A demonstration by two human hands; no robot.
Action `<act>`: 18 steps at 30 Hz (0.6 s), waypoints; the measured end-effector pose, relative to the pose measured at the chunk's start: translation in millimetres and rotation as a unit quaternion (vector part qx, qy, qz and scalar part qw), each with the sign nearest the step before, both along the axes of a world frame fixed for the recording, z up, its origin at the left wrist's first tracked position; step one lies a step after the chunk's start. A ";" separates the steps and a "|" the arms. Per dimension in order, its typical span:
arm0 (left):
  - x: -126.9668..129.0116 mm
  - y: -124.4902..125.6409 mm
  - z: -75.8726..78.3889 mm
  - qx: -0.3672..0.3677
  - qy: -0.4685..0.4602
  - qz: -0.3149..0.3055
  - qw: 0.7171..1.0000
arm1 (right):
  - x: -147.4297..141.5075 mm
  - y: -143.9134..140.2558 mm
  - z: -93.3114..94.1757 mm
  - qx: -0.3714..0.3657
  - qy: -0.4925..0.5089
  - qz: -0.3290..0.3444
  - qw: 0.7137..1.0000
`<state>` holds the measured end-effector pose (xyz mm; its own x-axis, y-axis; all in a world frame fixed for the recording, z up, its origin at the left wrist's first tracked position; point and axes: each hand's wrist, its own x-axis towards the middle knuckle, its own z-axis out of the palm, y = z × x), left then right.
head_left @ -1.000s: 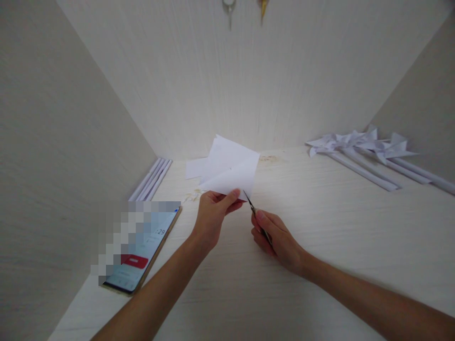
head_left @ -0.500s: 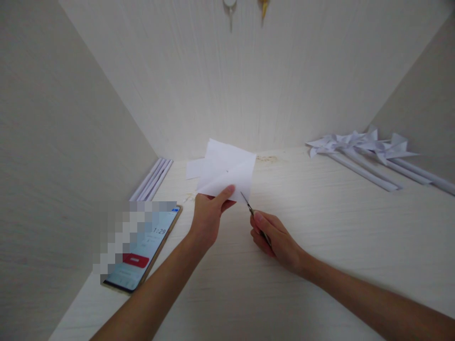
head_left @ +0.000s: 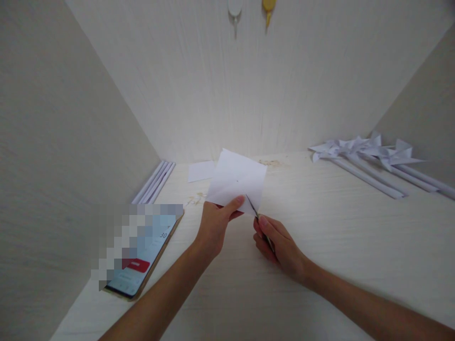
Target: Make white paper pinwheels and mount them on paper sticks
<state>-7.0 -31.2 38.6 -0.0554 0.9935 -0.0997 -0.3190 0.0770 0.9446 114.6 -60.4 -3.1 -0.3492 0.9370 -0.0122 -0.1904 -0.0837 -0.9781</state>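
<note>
Left hand: left hand [head_left: 216, 222] is raised off the desk, thumb on top and fingers beneath, pinching the near edge of the white paper square [head_left: 237, 182]; the grip sits close to the blades, which looks meant to keep the sheet taut there.
Paper: held up and tilted towards the camera, clear of the surface, its near right corner meeting the blades; a small dark dot shows near its middle.
Right hand: right hand [head_left: 275, 241] is curled shut around the handles of the scissors [head_left: 258, 218], low and just right of the left hand, so the tool comes at the sheet from the corner.
Scissors: only slim blades show, their tips lying against the paper's lower right edge; whether they are parted or together is too small to tell.
Desk: pale wood-grain desk [head_left: 320, 237] walled on three sides, leaving the middle for the hands.
Spare sheet: smaller white sheet [head_left: 201, 170] lies flat just behind the held paper.
Strips: white paper strips [head_left: 154, 182] lie along the left wall, out of the way.
Phone: phone [head_left: 142, 258] lies face up at the near left, screen lit, partly pixelated.
Pinwheels: finished paper pinwheels [head_left: 373, 154] on rolled white sticks lie together at the far right, well apart from the hands.
Hooks: two wall hooks [head_left: 250, 9], one white and one yellow, hang on the back wall above.
</note>
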 end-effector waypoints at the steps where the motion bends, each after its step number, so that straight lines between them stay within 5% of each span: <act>1: 0.2 -0.3 -0.2 -0.003 0.000 0.002 1.000 | -0.1 -0.1 -0.4 -0.001 -0.001 -0.001 1.000; 18: 2.1 -2.0 -1.8 -0.015 0.004 0.001 1.000 | -1.2 -1.1 0.4 -0.007 0.010 -0.007 1.000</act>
<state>-4.8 -33.2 36.8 -0.0586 0.9900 -0.1287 -0.3115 0.1043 0.9445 113.4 -61.5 -2.7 -0.3358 0.9418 -0.0180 -0.2117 -0.0941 -0.9728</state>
